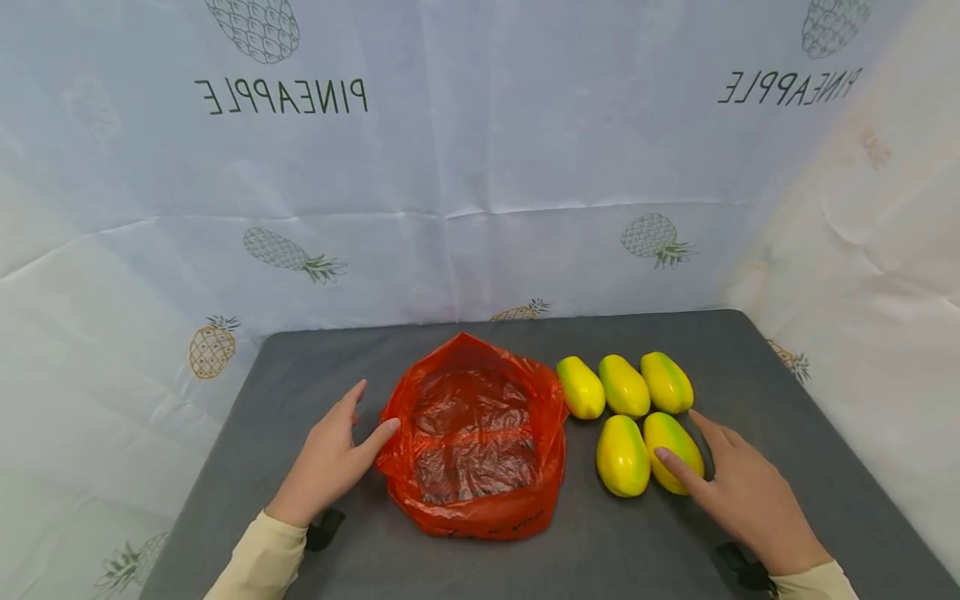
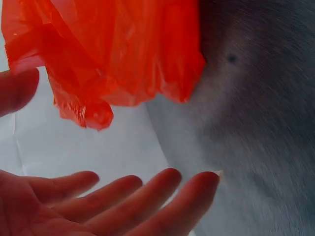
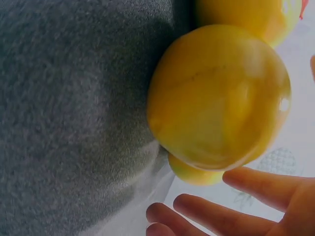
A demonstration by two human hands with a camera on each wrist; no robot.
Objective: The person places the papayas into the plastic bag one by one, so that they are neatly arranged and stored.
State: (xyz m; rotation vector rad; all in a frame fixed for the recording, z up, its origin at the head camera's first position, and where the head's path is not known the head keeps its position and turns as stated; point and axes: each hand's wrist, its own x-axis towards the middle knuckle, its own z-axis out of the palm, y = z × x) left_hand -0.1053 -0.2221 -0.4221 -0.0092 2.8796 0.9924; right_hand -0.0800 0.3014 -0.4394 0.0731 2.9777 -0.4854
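A red plastic bag [image 1: 498,512] stands on the grey table with its wide mouth facing up and nothing seen inside. At its left side is my left hand [image 1: 326,458], thumb tip right at the rim and the other fingers held straight away from the plastic [image 2: 133,54]. My right hand [image 1: 753,496] spreads around the right side of a yellow-green papaya [image 1: 667,442], its thumb overlapping the fruit. In the right wrist view, those fingers stretch out loosely beside the papaya [image 3: 216,98]. Another papaya [image 1: 622,458] lies just left of it.
Behind the front pair, three more papayas [image 1: 625,386] form a row, the leftmost close against the bag. White cloth [image 1: 480,150] with pineapple prints hangs behind the table [image 1: 330,358] and along both sides.
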